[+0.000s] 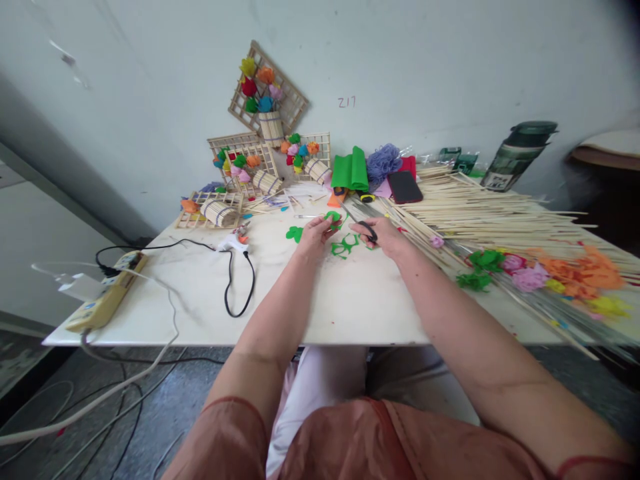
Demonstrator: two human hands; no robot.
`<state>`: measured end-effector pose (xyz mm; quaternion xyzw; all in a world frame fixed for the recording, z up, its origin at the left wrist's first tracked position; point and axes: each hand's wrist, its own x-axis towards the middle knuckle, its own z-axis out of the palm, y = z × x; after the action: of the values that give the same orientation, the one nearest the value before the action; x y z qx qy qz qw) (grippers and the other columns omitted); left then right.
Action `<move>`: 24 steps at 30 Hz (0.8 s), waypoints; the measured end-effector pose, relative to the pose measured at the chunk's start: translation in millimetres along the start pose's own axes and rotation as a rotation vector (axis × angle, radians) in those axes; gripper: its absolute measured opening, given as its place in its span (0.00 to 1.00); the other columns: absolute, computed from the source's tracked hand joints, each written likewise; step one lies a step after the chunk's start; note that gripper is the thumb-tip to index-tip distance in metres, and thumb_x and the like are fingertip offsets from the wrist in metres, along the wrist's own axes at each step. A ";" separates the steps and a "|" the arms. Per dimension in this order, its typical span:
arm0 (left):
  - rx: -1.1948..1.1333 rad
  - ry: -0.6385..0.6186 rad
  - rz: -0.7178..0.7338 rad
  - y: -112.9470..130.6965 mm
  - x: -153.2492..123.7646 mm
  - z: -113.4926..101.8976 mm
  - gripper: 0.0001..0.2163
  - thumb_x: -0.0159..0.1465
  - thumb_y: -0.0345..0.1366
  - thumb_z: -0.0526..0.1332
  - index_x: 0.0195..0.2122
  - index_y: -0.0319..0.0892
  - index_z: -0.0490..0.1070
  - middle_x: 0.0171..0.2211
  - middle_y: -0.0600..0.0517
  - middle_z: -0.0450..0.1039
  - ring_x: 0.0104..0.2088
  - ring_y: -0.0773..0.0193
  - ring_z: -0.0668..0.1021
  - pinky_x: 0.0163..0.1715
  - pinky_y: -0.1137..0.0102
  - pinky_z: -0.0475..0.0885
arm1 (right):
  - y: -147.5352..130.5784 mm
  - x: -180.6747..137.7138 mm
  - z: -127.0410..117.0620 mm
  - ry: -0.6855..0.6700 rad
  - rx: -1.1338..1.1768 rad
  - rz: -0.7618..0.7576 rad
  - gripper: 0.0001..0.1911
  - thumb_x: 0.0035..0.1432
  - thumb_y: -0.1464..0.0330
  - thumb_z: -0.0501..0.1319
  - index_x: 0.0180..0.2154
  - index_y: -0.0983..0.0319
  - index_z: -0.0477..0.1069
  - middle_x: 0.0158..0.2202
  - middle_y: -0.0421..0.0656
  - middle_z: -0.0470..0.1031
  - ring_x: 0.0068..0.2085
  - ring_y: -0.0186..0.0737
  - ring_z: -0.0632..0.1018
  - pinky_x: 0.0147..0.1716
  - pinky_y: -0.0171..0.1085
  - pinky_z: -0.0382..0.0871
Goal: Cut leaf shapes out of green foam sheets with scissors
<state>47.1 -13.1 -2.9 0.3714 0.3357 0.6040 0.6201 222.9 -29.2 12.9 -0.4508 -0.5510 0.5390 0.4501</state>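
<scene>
Over the middle of the table, my left hand (319, 233) is closed on a small piece of green crepe paper (333, 217). My right hand (383, 235) grips the black handles of a pair of scissors (369, 231); the blades point up and left, close to the paper. Green cut-out petals (294, 233) lie just left of my left hand. Between and below my hands are green paper scraps (345, 247) with holes cut in them. A roll of green crepe paper (351, 169) stands behind my hands.
Bamboo sticks (480, 213) cover the right side, with crumpled paper flowers (530, 275) in front. A phone (405, 187), purple yarn (384, 162) and a bottle (519, 157) stand behind. At left are a glue gun (233, 243), a power strip (107, 293) with cords, and stick-lattice flower decorations (270, 87).
</scene>
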 end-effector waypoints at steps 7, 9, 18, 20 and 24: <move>-0.015 0.028 0.014 0.5 -1.0 2.8 0.04 0.55 0.31 0.68 0.30 0.37 0.74 0.34 0.48 0.80 0.44 0.62 0.81 0.53 0.65 0.69 | 4.8 1.4 2.0 -0.076 -0.001 0.002 0.19 0.44 0.58 0.72 0.24 0.63 0.68 0.16 0.35 0.64 0.14 0.24 0.62 0.12 0.28 0.53; -0.039 0.045 0.012 -0.4 -0.4 3.7 0.04 0.55 0.30 0.68 0.29 0.37 0.73 0.32 0.49 0.80 0.42 0.62 0.81 0.53 0.65 0.70 | 6.4 1.3 4.3 -0.107 0.005 -0.006 0.20 0.43 0.57 0.72 0.24 0.63 0.68 0.16 0.34 0.63 0.14 0.24 0.62 0.12 0.27 0.54; -0.044 0.100 -0.009 -2.3 0.1 5.3 0.07 0.54 0.32 0.69 0.28 0.39 0.70 0.29 0.52 0.78 0.38 0.63 0.82 0.48 0.67 0.72 | 4.9 -3.7 10.2 -0.116 0.028 0.011 0.20 0.41 0.55 0.72 0.25 0.64 0.70 0.16 0.34 0.64 0.16 0.25 0.62 0.13 0.27 0.54; -0.048 0.101 -0.015 -2.4 -0.4 5.9 0.07 0.54 0.31 0.69 0.27 0.39 0.70 0.28 0.52 0.78 0.37 0.64 0.82 0.47 0.68 0.72 | 4.9 -3.8 10.9 -0.115 0.020 0.005 0.20 0.41 0.55 0.72 0.25 0.63 0.70 0.16 0.35 0.64 0.16 0.25 0.62 0.13 0.27 0.54; -0.054 0.109 -0.042 -3.3 -0.6 6.6 0.08 0.53 0.32 0.69 0.27 0.39 0.69 0.29 0.52 0.78 0.37 0.64 0.82 0.46 0.69 0.73 | 8.1 -1.7 11.5 -0.113 -0.021 -0.019 0.18 0.43 0.56 0.71 0.24 0.63 0.69 0.16 0.35 0.64 0.15 0.25 0.61 0.12 0.28 0.53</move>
<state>54.4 -14.1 -2.4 0.3138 0.3602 0.6190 0.6234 212.0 -32.9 4.7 -0.4191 -0.5852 0.5537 0.4186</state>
